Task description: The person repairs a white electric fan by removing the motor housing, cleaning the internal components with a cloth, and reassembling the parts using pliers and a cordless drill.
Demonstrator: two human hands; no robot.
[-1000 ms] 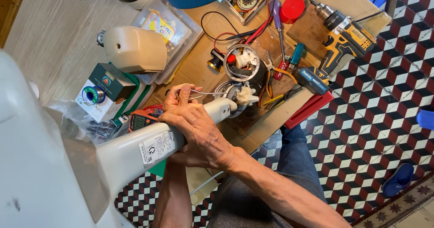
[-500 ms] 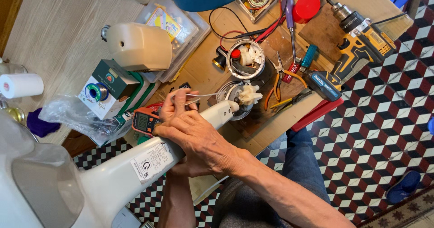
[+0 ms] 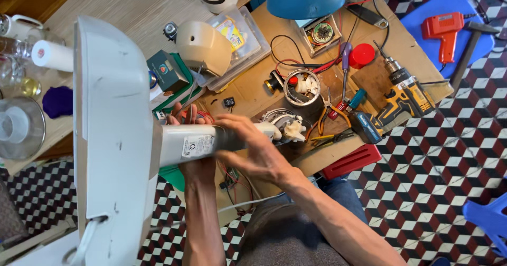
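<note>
Head view: a person is working at a cluttered bench, gripping the white stand column (image 3: 203, 142) of a dismantled pedestal fan, its wide white base (image 3: 113, 134) tipped up toward the camera at nine o'clock. The left hand (image 3: 190, 139) is wrapping around the column from beneath, fingers curled shut on it near the base. The right hand (image 3: 253, 150) is lying over the column's far end with fingers spread and loose; whether it is actually pressing down cannot be told (that hand is blurred). Just past the column's tip, at three o'clock from the hands, a white motor assembly (image 3: 288, 126) is sitting exposed, with the beige motor housing (image 3: 203, 47) lying well apart at twelve o'clock. A cordless drill (image 3: 401, 100), pliers (image 3: 330, 113) and a blue-handled screwdriver (image 3: 344, 60) are lying unused beyond. Judging by the loose parts, the fan is standing opened up, with reassembly not yet done.
</note>
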